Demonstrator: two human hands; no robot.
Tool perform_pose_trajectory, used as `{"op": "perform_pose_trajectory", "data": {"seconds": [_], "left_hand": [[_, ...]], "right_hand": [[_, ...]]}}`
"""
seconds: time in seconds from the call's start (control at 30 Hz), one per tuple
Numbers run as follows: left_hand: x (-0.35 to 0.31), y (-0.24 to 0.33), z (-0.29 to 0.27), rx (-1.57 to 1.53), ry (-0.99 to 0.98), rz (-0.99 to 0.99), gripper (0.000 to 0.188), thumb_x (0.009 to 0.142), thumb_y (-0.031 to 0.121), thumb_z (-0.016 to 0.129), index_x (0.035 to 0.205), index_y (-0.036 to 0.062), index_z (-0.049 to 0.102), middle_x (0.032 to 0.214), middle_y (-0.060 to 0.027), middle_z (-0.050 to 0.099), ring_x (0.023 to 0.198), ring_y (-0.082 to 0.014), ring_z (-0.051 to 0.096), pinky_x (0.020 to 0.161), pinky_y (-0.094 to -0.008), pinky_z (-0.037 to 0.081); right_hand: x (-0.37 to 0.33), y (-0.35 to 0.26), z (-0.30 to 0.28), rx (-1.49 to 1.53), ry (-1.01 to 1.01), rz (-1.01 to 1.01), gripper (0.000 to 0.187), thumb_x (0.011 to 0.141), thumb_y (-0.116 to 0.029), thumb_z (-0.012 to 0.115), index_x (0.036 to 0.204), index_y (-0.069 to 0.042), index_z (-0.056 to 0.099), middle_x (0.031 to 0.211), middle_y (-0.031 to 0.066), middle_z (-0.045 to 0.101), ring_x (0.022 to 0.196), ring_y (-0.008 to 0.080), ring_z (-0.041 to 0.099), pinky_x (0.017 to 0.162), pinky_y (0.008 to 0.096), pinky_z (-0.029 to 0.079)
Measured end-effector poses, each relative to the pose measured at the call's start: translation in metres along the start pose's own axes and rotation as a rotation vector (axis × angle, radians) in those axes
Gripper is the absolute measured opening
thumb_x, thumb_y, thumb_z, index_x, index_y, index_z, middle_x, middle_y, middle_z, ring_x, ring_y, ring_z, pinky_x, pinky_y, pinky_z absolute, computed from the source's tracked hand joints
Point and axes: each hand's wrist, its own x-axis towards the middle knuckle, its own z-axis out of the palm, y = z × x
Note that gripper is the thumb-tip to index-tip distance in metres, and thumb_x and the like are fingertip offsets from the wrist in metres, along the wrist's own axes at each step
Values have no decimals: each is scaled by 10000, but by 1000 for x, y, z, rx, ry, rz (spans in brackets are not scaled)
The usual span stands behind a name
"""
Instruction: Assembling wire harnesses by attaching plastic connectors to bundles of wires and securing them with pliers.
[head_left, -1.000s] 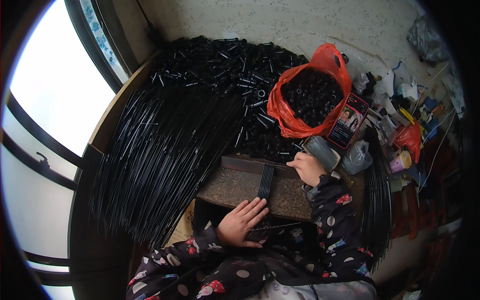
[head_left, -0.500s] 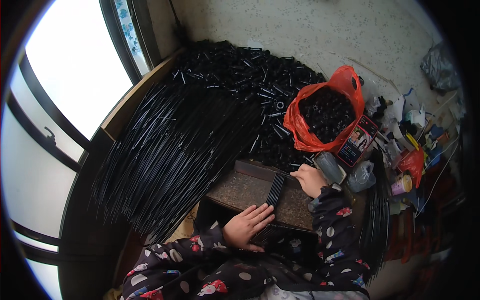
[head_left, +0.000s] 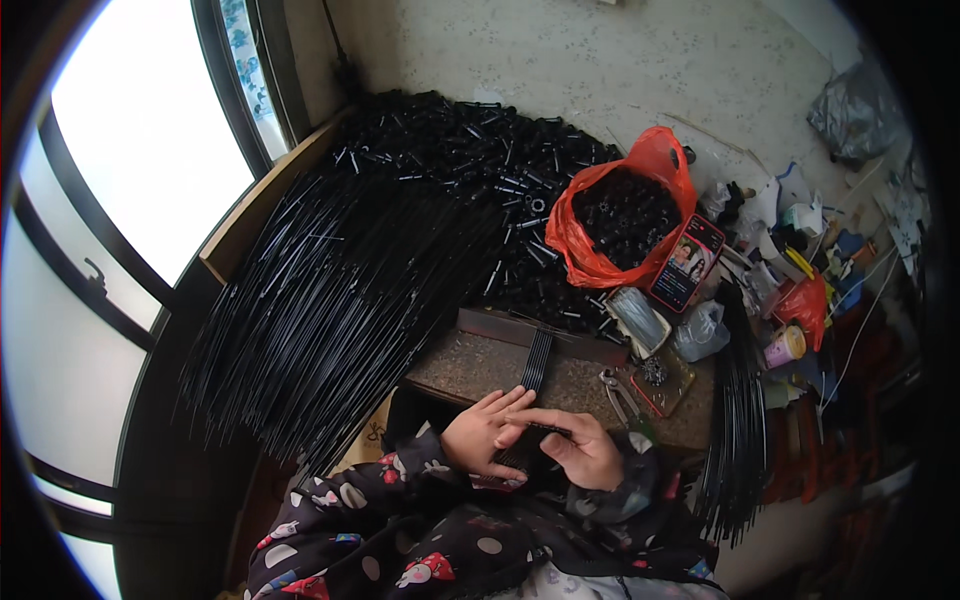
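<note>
A pile of loose black rods [head_left: 320, 310] is apparently awaiting handling, while, on the tabletop [head_left: 470, 362], the flat left hand [head_left: 481, 437] and the pointing right hand [head_left: 587, 454], its hold being indiscernible, are obscuring the near end of one small aligned row of rods [head_left: 538, 360].

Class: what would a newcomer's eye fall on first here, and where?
Probably the bright red bag of black parts, right of centre. Left of it spreads a wide fan of thin black rods. Low in the middle, the left hand and right hand are close together.
</note>
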Motion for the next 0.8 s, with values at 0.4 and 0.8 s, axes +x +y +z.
{"op": "perform_pose_trajectory", "data": {"seconds": [0.4,0.8], "left_hand": [[39,60,-59,-202,-55,184,549,601,82,678,1134,56,550,1128,-130,589,1130,-309,521,994,-467,353],[74,82,-59,-1015,665,-387,277,960,249,455,778,48,509,679,-2,502,628,-131,477,638,-277,425]], "right_hand": [[-96,-112,26,230,333,-948,146,809,68,549,950,54,514,774,191,613,689,298,610,674,493,550],[-41,77,47,-129,64,358,450,946,-375,436,1085,36,556,1019,127,627,986,236,588,873,304,428]]}}
